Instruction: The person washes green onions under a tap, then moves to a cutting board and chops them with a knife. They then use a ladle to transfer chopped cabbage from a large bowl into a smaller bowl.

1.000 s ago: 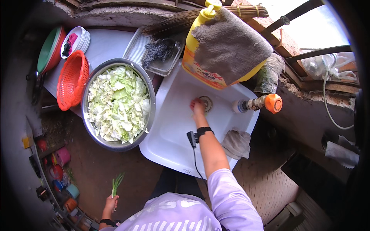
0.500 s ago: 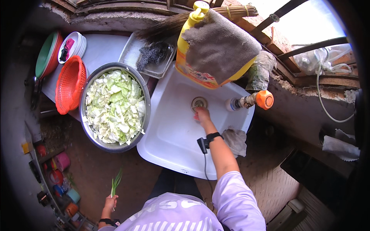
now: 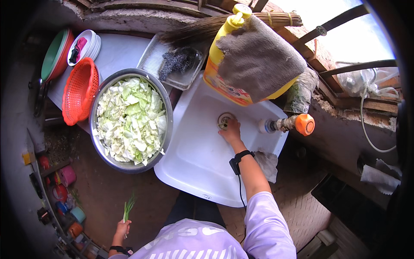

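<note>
My left hand (image 3: pixel 122 228), low at the left, is closed around a small bunch of green onions (image 3: pixel 128 208), its leaves pointing up. Inside the white sink (image 3: pixel 185 166), my right hand (image 3: pixel 232 133) reaches down to the round drain (image 3: pixel 225 119). Its fingers are bent in at the drain's edge; their tips are partly hidden, and I cannot make out what they grip. A large metal basin (image 3: pixel 168 113) full of chopped cabbage (image 3: pixel 129 121) stands left of the sink.
An orange tap (image 3: pixel 304 124) juts over the sink's right side. A yellow jug (image 3: pixel 220 52) draped with a grey cloth (image 3: pixel 261 56) stands at its back. A red colander (image 3: pixel 79 93), white bowls (image 3: pixel 88 45) and a clear tray (image 3: pixel 148 56) lie farther left. A wet rag (image 3: pixel 266 165) hangs on the rim.
My right hand has turned at the drain, its fingers bending over its near edge. My left hand still holds the green onions. The whole view has shifted slightly.
</note>
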The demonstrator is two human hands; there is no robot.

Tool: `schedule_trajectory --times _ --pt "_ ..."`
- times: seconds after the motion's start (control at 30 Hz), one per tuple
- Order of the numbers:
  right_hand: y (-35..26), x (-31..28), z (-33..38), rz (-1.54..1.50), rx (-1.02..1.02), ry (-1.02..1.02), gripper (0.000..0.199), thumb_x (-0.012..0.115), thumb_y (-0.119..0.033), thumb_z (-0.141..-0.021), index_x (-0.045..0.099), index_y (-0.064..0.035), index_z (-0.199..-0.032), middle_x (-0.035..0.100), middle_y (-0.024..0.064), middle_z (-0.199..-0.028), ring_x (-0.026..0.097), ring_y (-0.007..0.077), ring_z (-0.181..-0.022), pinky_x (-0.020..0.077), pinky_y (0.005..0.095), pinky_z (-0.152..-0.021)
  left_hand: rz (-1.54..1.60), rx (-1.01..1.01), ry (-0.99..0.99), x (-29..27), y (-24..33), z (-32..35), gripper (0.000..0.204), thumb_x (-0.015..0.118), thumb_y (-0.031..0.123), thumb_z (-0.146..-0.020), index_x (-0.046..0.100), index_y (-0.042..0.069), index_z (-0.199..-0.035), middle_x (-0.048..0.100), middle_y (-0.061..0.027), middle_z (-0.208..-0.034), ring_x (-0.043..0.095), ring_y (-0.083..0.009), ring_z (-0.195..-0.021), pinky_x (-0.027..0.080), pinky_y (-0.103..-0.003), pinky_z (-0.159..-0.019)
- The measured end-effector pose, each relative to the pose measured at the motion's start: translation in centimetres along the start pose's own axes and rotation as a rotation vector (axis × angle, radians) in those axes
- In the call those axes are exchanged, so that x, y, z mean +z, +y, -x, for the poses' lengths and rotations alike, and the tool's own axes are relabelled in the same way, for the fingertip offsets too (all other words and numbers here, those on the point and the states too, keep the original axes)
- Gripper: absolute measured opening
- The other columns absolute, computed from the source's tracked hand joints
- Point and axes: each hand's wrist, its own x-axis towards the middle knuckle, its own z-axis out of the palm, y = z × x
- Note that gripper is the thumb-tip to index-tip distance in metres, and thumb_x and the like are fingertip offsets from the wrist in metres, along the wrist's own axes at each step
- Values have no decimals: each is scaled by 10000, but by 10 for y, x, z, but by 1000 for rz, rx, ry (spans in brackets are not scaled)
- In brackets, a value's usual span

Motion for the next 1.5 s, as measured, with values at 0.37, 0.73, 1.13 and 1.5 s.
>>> schedule_trajectory --times 0.37,0.73,1.13,1.5 --pt "-4 33 22 6 -242 237 463 701 -213 -819 545 -29 -1214 564 174 -1233 517 384 -1137 440 448 -955 19 -11 -4 8 -5 -3 127 553 199 -957 622 98 -924 439 35 -546 339 -62 -393 276 -245 -345" --pt "19 3 -18 -446 -131 -99 223 687 -89 -754 642 -27 -963 667 133 -821 643 293 -790 505 363 -711 -25 26 19 -1 -8 2 135 547 206 -961 624 104 -922 443 35 -549 345 -64 -392 294 -246 -344" --pt "87 -222 110 -411 105 628 163 645 -57 -860 689 0 -1006 705 67 -845 654 128 -713 537 260 -673 -55 157 -58 -11 22 -13 102 562 188 -932 619 118 -883 436 38 -544 344 -61 -399 282 -247 -354" --pt "155 -276 129 59 619 588 218 612 -192 -884 743 -169 -1057 703 139 -1052 663 291 -1024 427 387 -1009 -91 234 -11 -14 41 17 115 553 199 -941 610 113 -891 433 29 -537 340 -73 -391 291 -252 -354"
